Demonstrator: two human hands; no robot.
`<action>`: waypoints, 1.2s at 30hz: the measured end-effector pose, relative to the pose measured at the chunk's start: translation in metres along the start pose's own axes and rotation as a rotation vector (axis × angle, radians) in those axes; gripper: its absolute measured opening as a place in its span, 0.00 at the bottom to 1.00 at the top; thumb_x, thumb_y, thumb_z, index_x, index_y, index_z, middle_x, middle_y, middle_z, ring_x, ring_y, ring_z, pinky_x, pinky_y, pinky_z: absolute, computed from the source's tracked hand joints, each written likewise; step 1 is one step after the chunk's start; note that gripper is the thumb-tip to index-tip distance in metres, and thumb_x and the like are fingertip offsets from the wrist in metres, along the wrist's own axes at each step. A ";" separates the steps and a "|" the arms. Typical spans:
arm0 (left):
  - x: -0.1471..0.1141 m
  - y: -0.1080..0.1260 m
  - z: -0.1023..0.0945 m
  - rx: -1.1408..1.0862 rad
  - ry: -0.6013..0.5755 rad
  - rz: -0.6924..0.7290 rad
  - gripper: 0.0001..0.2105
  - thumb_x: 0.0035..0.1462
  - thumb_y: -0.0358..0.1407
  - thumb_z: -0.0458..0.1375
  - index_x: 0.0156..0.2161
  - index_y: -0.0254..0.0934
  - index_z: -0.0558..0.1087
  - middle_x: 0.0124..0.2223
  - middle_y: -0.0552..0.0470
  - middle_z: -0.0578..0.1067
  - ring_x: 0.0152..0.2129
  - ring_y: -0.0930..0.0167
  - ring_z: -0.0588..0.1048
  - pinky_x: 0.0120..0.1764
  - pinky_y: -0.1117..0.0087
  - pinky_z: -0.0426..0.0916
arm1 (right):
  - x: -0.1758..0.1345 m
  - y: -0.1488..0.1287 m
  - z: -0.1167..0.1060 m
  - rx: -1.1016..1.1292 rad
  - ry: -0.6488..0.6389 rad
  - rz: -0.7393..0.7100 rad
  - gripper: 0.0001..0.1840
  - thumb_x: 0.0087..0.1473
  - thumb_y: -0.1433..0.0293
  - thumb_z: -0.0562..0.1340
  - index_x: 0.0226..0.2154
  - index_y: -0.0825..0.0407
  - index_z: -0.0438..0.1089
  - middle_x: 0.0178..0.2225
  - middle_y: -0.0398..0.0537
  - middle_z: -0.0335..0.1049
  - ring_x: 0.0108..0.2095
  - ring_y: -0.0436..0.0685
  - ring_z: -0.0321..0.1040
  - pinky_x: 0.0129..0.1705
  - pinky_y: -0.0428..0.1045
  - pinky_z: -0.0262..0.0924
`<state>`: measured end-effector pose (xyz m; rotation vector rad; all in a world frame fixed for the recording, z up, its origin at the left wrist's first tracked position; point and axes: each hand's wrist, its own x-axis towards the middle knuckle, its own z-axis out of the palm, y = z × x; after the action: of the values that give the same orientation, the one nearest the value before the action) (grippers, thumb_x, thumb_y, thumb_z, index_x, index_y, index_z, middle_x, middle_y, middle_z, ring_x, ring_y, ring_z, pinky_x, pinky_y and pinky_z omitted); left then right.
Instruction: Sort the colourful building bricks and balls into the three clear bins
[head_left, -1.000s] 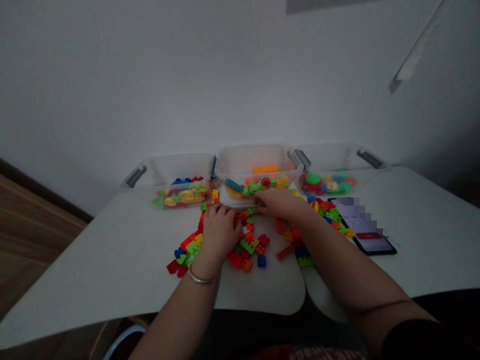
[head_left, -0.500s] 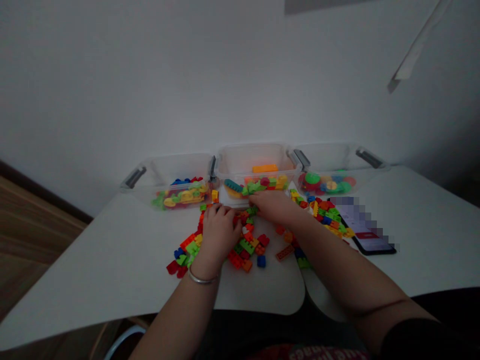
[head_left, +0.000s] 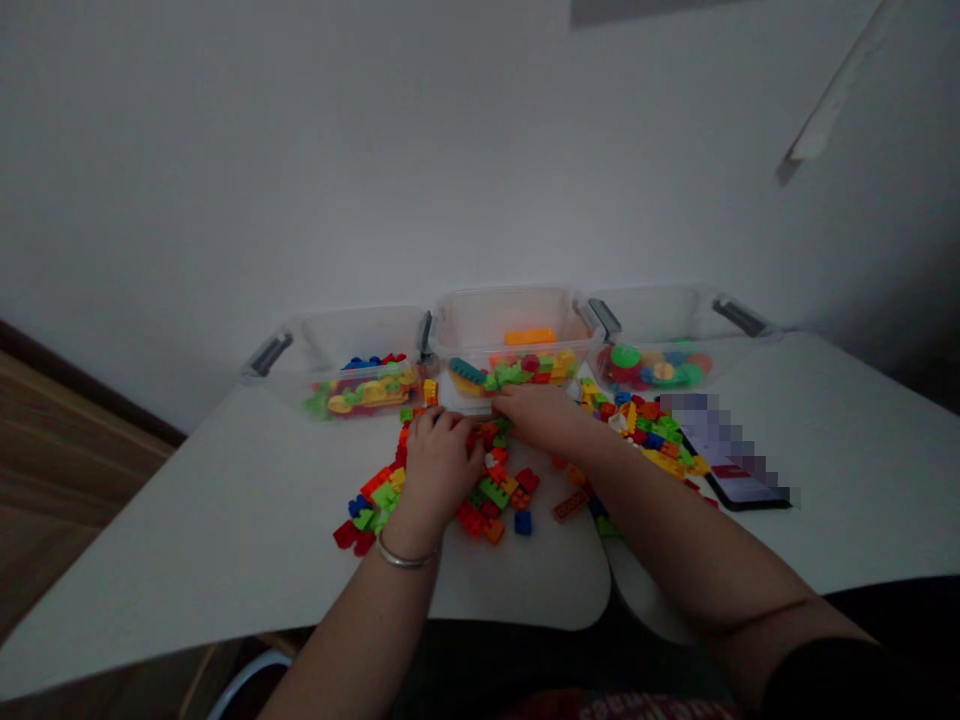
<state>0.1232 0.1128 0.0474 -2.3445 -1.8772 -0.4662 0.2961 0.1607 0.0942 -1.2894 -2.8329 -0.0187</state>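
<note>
My left hand [head_left: 439, 455], with a silver bangle at the wrist, rests over a pile of colourful toy building bricks [head_left: 495, 490]. Its fingers are apart and bent down onto the bricks, the thumb to the right. At the pile's far right edge is my right hand [head_left: 544, 415], its fingers drawn together and pointing left. Whatever lies between those fingertips is hidden. Close under them sits a green brick [head_left: 504, 426]. A blue brick [head_left: 523, 522] and an orange-brown brick [head_left: 571, 505] lie on the near side of the pile.
Three clear plastic bins stand along the wall: a left bin [head_left: 300, 350], a middle bin [head_left: 450, 345] and a right bin [head_left: 720, 345], each holding coloured pieces. More bricks [head_left: 652, 430] lie beyond my right forearm. Beside them is a phone [head_left: 739, 480] on the white table [head_left: 225, 500].
My right hand has shifted slightly left, towards my left hand. My left hand stays in place on the pile.
</note>
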 end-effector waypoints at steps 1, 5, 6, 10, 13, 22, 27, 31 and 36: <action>0.000 0.000 0.000 0.000 0.000 -0.001 0.14 0.58 0.38 0.53 0.45 0.37 0.78 0.48 0.43 0.78 0.53 0.54 0.67 0.57 0.49 0.60 | 0.001 0.000 0.001 0.002 0.003 -0.006 0.13 0.60 0.73 0.55 0.44 0.52 0.73 0.45 0.52 0.75 0.44 0.60 0.73 0.38 0.49 0.64; 0.000 0.001 -0.002 -0.006 -0.004 -0.006 0.15 0.59 0.38 0.53 0.46 0.37 0.78 0.48 0.44 0.78 0.53 0.54 0.67 0.57 0.49 0.60 | 0.003 0.000 0.005 0.009 -0.021 -0.013 0.13 0.60 0.74 0.55 0.43 0.53 0.74 0.46 0.53 0.75 0.45 0.61 0.73 0.39 0.50 0.65; 0.000 0.001 -0.002 -0.005 -0.006 -0.006 0.15 0.59 0.38 0.53 0.46 0.37 0.78 0.48 0.44 0.78 0.53 0.54 0.67 0.58 0.49 0.60 | 0.003 0.000 0.005 0.013 -0.021 -0.012 0.13 0.60 0.74 0.55 0.43 0.53 0.73 0.46 0.54 0.75 0.45 0.61 0.73 0.39 0.50 0.65; 0.000 0.001 -0.002 -0.003 -0.006 -0.007 0.15 0.59 0.38 0.53 0.46 0.38 0.78 0.48 0.44 0.77 0.53 0.54 0.67 0.58 0.48 0.60 | 0.002 0.001 0.004 0.018 -0.028 -0.020 0.13 0.60 0.74 0.55 0.42 0.54 0.74 0.45 0.54 0.75 0.44 0.61 0.73 0.38 0.50 0.65; 0.000 0.001 -0.002 -0.008 -0.007 -0.005 0.14 0.59 0.38 0.53 0.46 0.39 0.78 0.48 0.44 0.77 0.53 0.54 0.67 0.58 0.48 0.60 | 0.003 0.001 0.005 0.018 -0.039 -0.024 0.13 0.60 0.74 0.54 0.42 0.54 0.74 0.44 0.54 0.75 0.44 0.61 0.73 0.38 0.50 0.65; 0.000 0.000 -0.001 -0.008 -0.002 0.002 0.14 0.59 0.38 0.53 0.44 0.38 0.78 0.47 0.44 0.78 0.52 0.54 0.67 0.56 0.49 0.61 | -0.004 -0.002 -0.008 0.036 0.011 -0.001 0.16 0.55 0.70 0.58 0.46 0.53 0.70 0.47 0.53 0.73 0.42 0.61 0.72 0.34 0.49 0.62; 0.000 0.001 -0.001 -0.007 0.006 -0.004 0.14 0.59 0.39 0.53 0.44 0.37 0.78 0.47 0.44 0.78 0.52 0.53 0.67 0.56 0.49 0.61 | -0.021 0.006 -0.042 0.107 0.220 0.035 0.16 0.57 0.66 0.57 0.47 0.50 0.72 0.47 0.52 0.72 0.43 0.59 0.70 0.39 0.49 0.59; -0.001 0.000 0.000 -0.019 0.020 -0.010 0.14 0.59 0.39 0.54 0.44 0.38 0.78 0.47 0.44 0.78 0.52 0.54 0.67 0.57 0.49 0.61 | -0.028 0.031 -0.053 0.206 0.503 0.149 0.16 0.59 0.65 0.56 0.47 0.52 0.72 0.45 0.53 0.72 0.43 0.58 0.68 0.44 0.50 0.59; -0.001 -0.001 0.001 -0.040 0.022 -0.018 0.13 0.59 0.38 0.54 0.45 0.40 0.78 0.47 0.45 0.78 0.52 0.55 0.67 0.57 0.49 0.61 | -0.021 0.062 -0.041 0.213 0.657 0.321 0.19 0.60 0.65 0.54 0.47 0.55 0.73 0.44 0.56 0.74 0.43 0.60 0.69 0.47 0.53 0.59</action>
<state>0.1222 0.1121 0.0462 -2.3393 -1.8975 -0.5339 0.3574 0.1852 0.1345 -1.3569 -2.0107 -0.1069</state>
